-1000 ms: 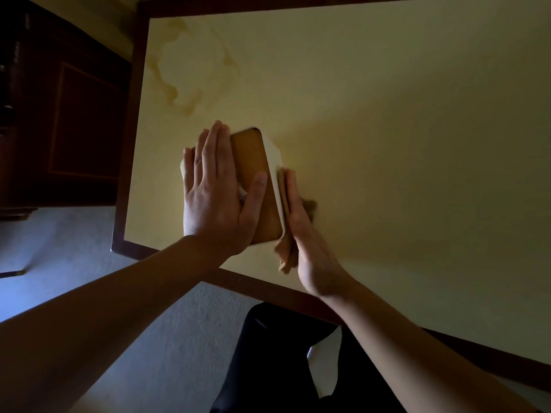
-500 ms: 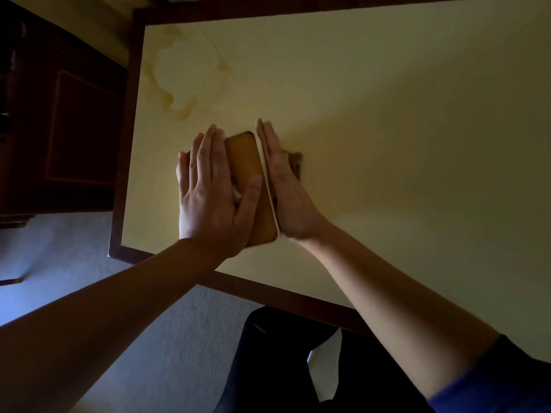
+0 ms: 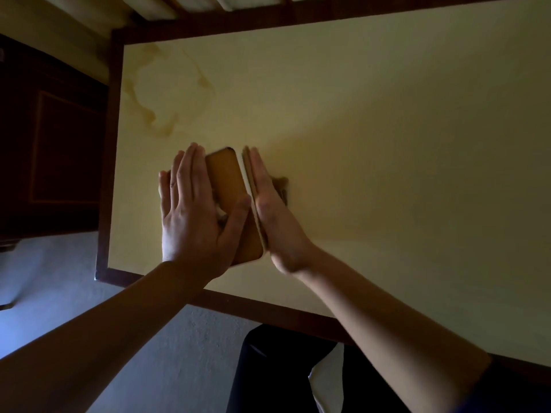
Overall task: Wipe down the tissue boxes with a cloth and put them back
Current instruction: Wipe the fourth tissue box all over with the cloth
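Wiping is underway: your left hand [image 3: 193, 216] lies flat, ungripping, steadying the tissue box [image 3: 231, 201] near the table's [image 3: 387, 159] left edge; your open right hand [image 3: 274, 216] presses the cloth [image 3: 281, 186] to its right side. Next, wipe another face.

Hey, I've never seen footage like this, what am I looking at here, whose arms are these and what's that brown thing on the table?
There is no machine here. The picture comes from a camera worn on a person's head, looking forward and down, so the two bare arms are the wearer's own.

The brown thing is a tissue box standing on a pale yellow table with a dark wooden rim. The left hand lies flat on top of the box, steadying it. The right hand is flat against the box's right side, pressing a cloth onto it; only a brownish bit of cloth shows past the hand. A brownish stain marks the table's far left corner. Nothing is lifted.
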`<state>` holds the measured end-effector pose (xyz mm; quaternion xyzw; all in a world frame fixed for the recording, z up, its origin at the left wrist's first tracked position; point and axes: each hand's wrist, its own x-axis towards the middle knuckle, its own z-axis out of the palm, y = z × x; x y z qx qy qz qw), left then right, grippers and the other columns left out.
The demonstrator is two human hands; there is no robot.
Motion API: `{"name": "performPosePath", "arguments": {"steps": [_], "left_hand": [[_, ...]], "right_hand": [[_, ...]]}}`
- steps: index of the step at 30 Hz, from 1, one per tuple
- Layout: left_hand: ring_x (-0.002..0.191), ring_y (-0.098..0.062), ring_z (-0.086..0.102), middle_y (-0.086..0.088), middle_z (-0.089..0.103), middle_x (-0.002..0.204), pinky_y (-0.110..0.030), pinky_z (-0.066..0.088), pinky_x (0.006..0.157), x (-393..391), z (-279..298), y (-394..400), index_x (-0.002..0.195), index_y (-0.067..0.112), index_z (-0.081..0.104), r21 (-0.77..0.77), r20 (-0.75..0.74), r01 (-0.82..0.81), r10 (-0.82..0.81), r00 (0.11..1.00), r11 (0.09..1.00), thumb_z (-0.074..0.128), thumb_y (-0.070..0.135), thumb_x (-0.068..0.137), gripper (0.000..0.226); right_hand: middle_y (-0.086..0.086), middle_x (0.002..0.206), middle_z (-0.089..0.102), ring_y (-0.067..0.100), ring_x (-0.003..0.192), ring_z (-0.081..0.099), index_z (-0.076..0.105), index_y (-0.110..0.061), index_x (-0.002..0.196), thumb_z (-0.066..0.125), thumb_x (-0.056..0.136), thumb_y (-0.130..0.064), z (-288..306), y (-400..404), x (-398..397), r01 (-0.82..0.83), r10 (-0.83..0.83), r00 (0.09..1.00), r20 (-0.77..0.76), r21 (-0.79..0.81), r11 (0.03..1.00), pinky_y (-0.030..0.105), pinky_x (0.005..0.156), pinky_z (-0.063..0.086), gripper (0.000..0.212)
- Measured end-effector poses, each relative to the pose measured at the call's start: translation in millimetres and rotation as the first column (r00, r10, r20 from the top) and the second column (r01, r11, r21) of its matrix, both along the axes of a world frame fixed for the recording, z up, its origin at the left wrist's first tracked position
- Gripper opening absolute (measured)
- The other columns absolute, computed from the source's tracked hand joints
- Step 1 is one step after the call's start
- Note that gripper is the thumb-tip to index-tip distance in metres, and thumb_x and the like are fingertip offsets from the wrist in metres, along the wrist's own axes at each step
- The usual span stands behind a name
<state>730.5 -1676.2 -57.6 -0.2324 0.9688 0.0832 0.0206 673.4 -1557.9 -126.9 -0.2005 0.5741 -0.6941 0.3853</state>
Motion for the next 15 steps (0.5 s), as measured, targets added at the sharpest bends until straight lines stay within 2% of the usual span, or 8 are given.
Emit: {"name": "performPosePath", "arguments": {"steps": [2, 4, 6, 9, 10, 12, 13, 15], "left_hand": [[0.159, -0.028, 0.014, -0.014, 0.023, 0.168, -0.053, 0.007, 0.129, 0, 0, 0, 0.162, 0.004, 0.017, 0.002, 0.007, 0.004, -0.004, 1.000, 1.000, 0.025, 0.077, 0.096, 0.099], [0.159, -0.027, 0.015, -0.012, 0.025, 0.168, -0.053, 0.007, 0.129, 0, 1, -1, 0.162, 0.005, 0.019, 0.034, 0.001, -0.005, 0.005, 1.000, 0.999, 0.027, 0.079, 0.094, 0.101], [0.159, -0.024, 0.015, -0.009, 0.026, 0.168, -0.054, 0.007, 0.129, -2, 5, 0, 0.162, 0.008, 0.023, 0.102, -0.032, -0.036, 0.040, 0.999, 0.994, 0.030, 0.075, 0.096, 0.094], [0.160, -0.024, 0.002, -0.006, 0.010, 0.173, -0.053, 0.001, 0.129, -6, 12, 17, 0.164, 0.018, 0.022, 0.104, -0.091, -0.277, 0.287, 0.954, 0.955, 0.037, 0.068, 0.092, 0.089], [0.160, -0.026, -0.004, -0.006, 0.001, 0.174, -0.055, 0.001, 0.128, -9, 13, 27, 0.166, 0.019, 0.013, 0.134, -0.091, -0.453, 0.466, 0.880, 0.881, 0.041, 0.070, 0.088, 0.097], [0.159, -0.028, -0.012, -0.005, -0.012, 0.173, -0.058, 0.004, 0.128, -19, 12, 47, 0.165, 0.019, -0.005, 0.311, 0.033, -0.759, 0.792, 0.610, 0.572, 0.047, 0.075, 0.079, 0.115], [0.159, -0.029, -0.013, -0.005, -0.012, 0.173, -0.058, 0.003, 0.128, -26, 9, 54, 0.164, 0.017, -0.008, 0.376, 0.087, -0.818, 0.862, 0.499, 0.436, 0.050, 0.078, 0.080, 0.119], [0.159, -0.029, -0.012, -0.008, -0.004, 0.173, -0.055, -0.003, 0.128, -35, 2, 59, 0.164, 0.013, -0.006, 0.392, 0.103, -0.852, 0.904, 0.415, 0.346, 0.052, 0.078, 0.087, 0.116]], "right_hand": [[-0.007, 0.178, -0.001, 0.010, 0.163, -0.003, 0.005, -0.026, 0.168, 0.017, 0.104, -0.074, 1, -17, -27, -0.018, 0.018, 0.998, -0.052, 0.006, 1.000, 0.051, 0.133, 0.007, 0.081], [-0.003, 0.178, 0.002, 0.007, 0.162, -0.005, 0.011, -0.016, 0.169, 0.013, 0.110, -0.060, -2, -27, -43, -0.035, 0.036, 0.994, -0.100, 0.007, 0.999, 0.044, 0.134, 0.001, 0.074], [-0.003, 0.177, 0.006, 0.006, 0.162, -0.004, 0.015, -0.016, 0.169, 0.011, 0.112, -0.045, -5, -30, -46, -0.038, 0.040, 0.994, -0.101, 0.017, 0.999, 0.039, 0.133, 0.000, 0.064], [-0.004, 0.177, 0.011, 0.007, 0.162, 0.003, 0.014, -0.019, 0.169, 0.011, 0.112, -0.046, -10, -30, -41, -0.016, 0.016, 1.000, -0.018, 0.018, 1.000, 0.038, 0.133, 0.004, 0.064], [-0.004, 0.177, 0.012, 0.008, 0.162, 0.007, 0.012, -0.020, 0.169, 0.012, 0.110, -0.056, -10, -30, -41, -0.007, 0.007, 1.000, 0.025, 0.006, 1.000, 0.041, 0.133, 0.007, 0.069], [-0.006, 0.176, 0.015, 0.008, 0.162, 0.013, 0.009, -0.024, 0.170, 0.015, 0.103, -0.074, -12, -31, -40, 0.012, -0.014, 0.995, 0.095, 0.020, 1.000, 0.045, 0.133, 0.012, 0.083], [-0.007, 0.176, 0.016, 0.006, 0.161, 0.014, 0.010, -0.026, 0.170, 0.016, 0.100, -0.077, -12, -31, -40, 0.005, -0.009, 0.993, 0.117, 0.034, 0.999, 0.044, 0.133, 0.012, 0.087], [-0.008, 0.175, 0.020, 0.005, 0.160, 0.015, 0.016, -0.026, 0.169, 0.015, 0.098, -0.080, -9, -31, -38, -0.012, 0.006, 0.995, 0.103, 0.051, 0.999, 0.044, 0.133, 0.012, 0.090]]}}
